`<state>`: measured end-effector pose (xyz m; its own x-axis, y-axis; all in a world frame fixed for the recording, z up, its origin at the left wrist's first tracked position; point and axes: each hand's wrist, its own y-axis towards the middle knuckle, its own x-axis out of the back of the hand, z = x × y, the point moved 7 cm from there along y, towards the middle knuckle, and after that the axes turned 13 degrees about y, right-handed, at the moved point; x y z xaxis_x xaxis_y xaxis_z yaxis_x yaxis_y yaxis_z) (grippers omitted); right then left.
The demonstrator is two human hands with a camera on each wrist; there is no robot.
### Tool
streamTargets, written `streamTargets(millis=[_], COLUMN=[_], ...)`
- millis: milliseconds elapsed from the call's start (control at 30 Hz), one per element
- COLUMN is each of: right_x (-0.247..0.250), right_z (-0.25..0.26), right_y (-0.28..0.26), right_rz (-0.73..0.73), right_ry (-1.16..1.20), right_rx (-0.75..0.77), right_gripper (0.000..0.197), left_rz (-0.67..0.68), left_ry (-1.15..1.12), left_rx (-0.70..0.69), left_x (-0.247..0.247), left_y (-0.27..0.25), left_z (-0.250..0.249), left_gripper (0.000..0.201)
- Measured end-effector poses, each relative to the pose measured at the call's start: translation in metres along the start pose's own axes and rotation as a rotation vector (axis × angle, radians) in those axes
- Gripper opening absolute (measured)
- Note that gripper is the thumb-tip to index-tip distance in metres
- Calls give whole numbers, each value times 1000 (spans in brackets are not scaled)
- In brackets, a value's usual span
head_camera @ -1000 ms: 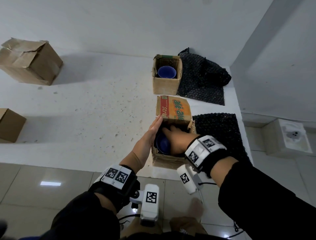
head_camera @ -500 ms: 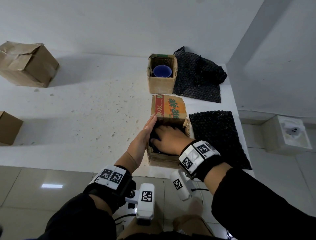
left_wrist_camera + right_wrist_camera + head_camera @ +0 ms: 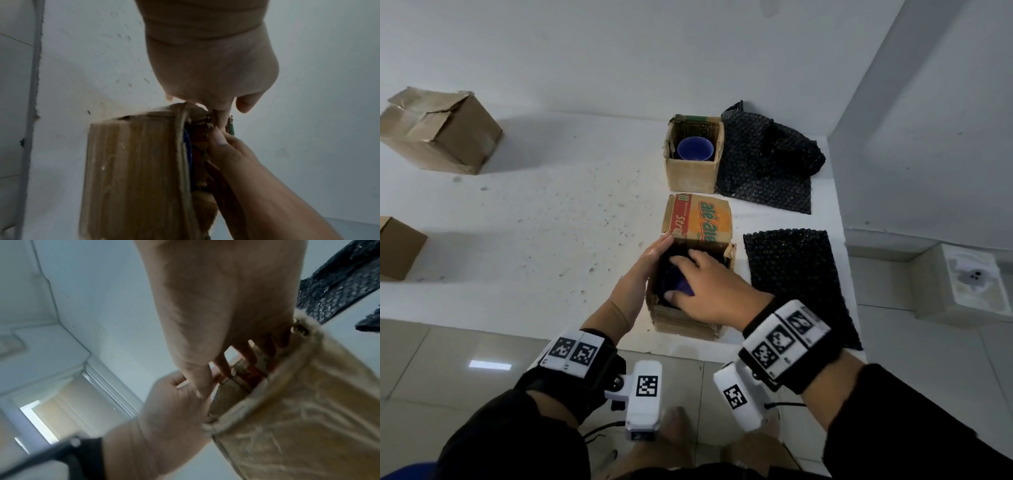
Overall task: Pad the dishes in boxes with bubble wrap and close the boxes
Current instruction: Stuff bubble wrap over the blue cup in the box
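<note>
A worn cardboard box (image 3: 685,317) stands at the table's near edge, its orange printed flap (image 3: 702,219) folded back. Inside sits a blue dish (image 3: 681,286) with black bubble wrap around it. My left hand (image 3: 659,246) lies flat against the box's left wall, fingers straight. My right hand (image 3: 688,274) reaches over the opening, fingers spread down onto the wrap, thumb by the dish's near rim. In the left wrist view the dish's edge (image 3: 188,146) shows inside the box (image 3: 131,170). In the right wrist view my fingers (image 3: 244,353) go into the box (image 3: 287,410).
A second open box (image 3: 693,171) with a blue bowl (image 3: 695,149) stands just beyond. A flat black bubble-wrap sheet (image 3: 791,274) lies to the right, a crumpled one (image 3: 767,161) farther back. Two closed boxes (image 3: 441,133) (image 3: 397,246) sit far left. A wall bounds the right side.
My right hand shifted inside the box, and the blue dish shows again under its thumb. My left hand stayed against the left wall.
</note>
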<state>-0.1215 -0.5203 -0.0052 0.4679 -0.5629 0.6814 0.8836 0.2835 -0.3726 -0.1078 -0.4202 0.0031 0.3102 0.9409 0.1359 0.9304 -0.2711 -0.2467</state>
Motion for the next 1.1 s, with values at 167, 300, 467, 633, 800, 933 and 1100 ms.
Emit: streamTargets(millis=[167, 300, 467, 633, 800, 933, 1100], right_x=[70, 106, 105, 91, 79, 73, 83], right_z=[-35, -118, -211, -258, -279, -285, -270], right_y=[-45, -58, -61, -65, -58, -52, -57], right_rz=[-275, -410, -308, -406, -417, -410, -429], right_ry=[-5, 5, 50, 293, 466, 589, 800], right_rx=[141, -77, -376, -498, -577, -562, -477], right_gripper=[48, 47, 63, 86, 58, 29, 14], left_rz=[-384, -227, 6, -45, -120, -109, -134], left_ry=[490, 444, 619, 815, 783, 592, 511], left_rx=[-176, -351, -303, 164, 336, 473, 364], left_x=[-6, -79, -166, -183, -188, -188, -184], left_y=[4, 9, 32, 43, 46, 51, 55], left_z=[-29, -63, -32, 47, 61, 66, 34], left_gripper=[20, 20, 35, 68, 85, 84, 56])
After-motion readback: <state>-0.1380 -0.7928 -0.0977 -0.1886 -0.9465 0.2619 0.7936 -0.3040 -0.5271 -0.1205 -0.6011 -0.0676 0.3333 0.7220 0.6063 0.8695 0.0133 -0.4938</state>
